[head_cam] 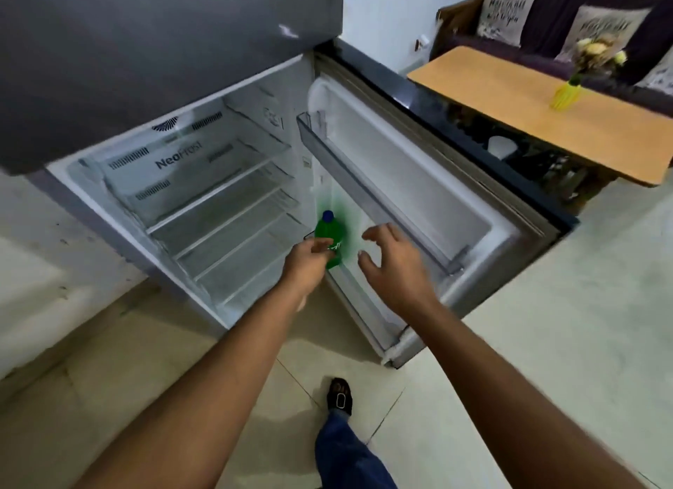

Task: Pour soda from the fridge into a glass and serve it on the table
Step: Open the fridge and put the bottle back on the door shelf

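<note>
A green soda bottle (332, 233) with a blue cap stands upright in the lower door shelf of the open fridge (218, 197). My left hand (307, 261) is wrapped around the bottle's lower body. Just to the right of the bottle, my right hand (391, 266) hovers with fingers spread, holding nothing. The fridge door (418, 197) is swung wide open to the right. A wooden table (546, 113) stands at the upper right. No glass shows in the view.
The fridge shelves hold nothing. A yellow vase with flowers (568, 93) sits on the table. A dark sofa with cushions (546, 15) lies behind it. Tiled floor stretches below, with my foot (339, 397) on it.
</note>
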